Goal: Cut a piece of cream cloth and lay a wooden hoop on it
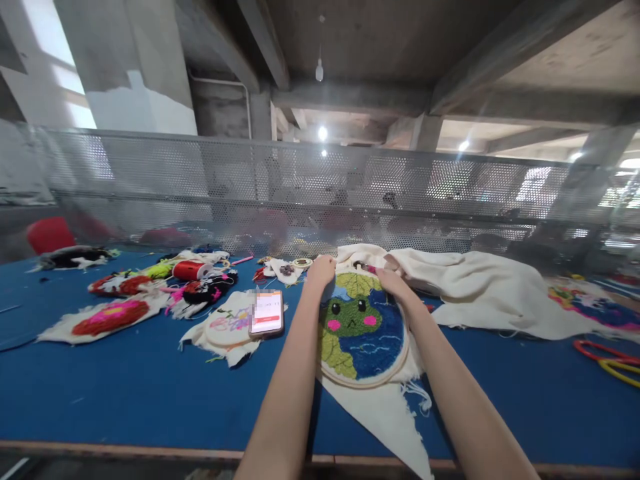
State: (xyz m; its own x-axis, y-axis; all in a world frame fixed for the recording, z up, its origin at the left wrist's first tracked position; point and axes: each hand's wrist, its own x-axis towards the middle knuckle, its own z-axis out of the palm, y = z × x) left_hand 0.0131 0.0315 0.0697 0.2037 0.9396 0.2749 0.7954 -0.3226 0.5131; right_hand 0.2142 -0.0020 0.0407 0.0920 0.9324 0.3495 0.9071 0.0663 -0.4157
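Note:
A round embroidery hoop [371,385] lies tilted in front of me, holding white cloth worked with a green frog face [353,319], pink cheeks, yellow-green leaves and blue water. My left hand [323,268] is closed at the hoop's upper left edge, its fingertips partly hidden. On the upper right, my right hand [393,280] is closed around a thin pink tool [370,269], its tip close to the top of the hoop. What kind of tool it is I cannot make out. Spare cloth [383,417] with frayed threads hangs from the hoop over the table's front edge.
Left of the hoop, a phone [267,315] rests on another hooped embroidery [227,327]. Beyond are a red thread spool [191,270] and several stitched pieces. White cloth [470,283] is heaped at right, near red-and-yellow scissor handles [613,360]. A perforated metal screen [300,180] borders the blue table [150,393].

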